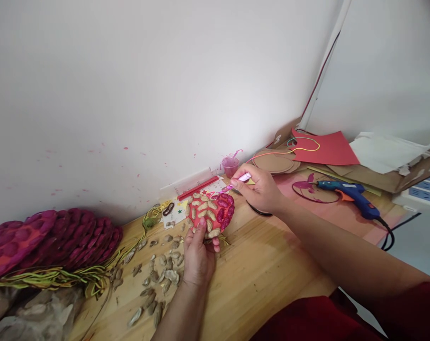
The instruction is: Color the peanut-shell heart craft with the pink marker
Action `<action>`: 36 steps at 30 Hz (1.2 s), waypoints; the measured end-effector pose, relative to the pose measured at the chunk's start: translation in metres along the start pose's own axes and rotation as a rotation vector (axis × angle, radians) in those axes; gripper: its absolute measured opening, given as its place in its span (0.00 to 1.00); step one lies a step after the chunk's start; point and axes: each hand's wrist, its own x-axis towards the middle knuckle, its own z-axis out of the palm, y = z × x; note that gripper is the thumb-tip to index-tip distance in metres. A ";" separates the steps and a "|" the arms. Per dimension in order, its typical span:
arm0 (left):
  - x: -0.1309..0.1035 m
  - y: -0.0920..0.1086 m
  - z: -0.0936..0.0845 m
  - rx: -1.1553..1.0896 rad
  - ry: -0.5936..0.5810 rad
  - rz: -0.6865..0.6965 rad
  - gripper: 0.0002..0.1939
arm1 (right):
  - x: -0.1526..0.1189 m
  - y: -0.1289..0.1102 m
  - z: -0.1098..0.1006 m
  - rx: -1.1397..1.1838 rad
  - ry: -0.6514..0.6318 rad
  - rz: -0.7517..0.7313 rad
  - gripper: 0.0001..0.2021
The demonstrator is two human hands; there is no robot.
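My left hand [200,253] grips a round red disc [200,214] by its lower edge, thumb on top. Rows of peanut shells [210,224] cover the disc; those on its right side are wet with magenta paint, the others bare tan. Above the disc's upper right edge, my right hand [259,188] pinches a paintbrush [241,178] with a pale handle and a magenta-stained tip. The tip is close to the painted shells; whether it touches them I cannot tell. Behind my right hand stands a small clear cup [230,166] of magenta paint against the wall.
Loose peanut shells [165,277] lie scattered on the wooden table [257,279]. A stack of painted discs [58,239] with yellow-green cords leans at left. At right are a blue glue gun [357,193], cardboard circles [273,161] and red paper [330,148]. A white wall closes the back.
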 end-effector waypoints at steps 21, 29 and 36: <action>-0.001 -0.002 0.000 -0.037 0.042 0.051 0.23 | -0.002 -0.002 0.006 0.286 0.010 0.118 0.13; 0.000 -0.004 -0.002 -0.073 0.032 0.075 0.23 | -0.002 -0.007 0.001 0.240 -0.031 0.117 0.15; 0.000 -0.003 -0.001 -0.056 0.012 0.080 0.22 | -0.002 0.003 0.003 0.327 -0.025 0.139 0.17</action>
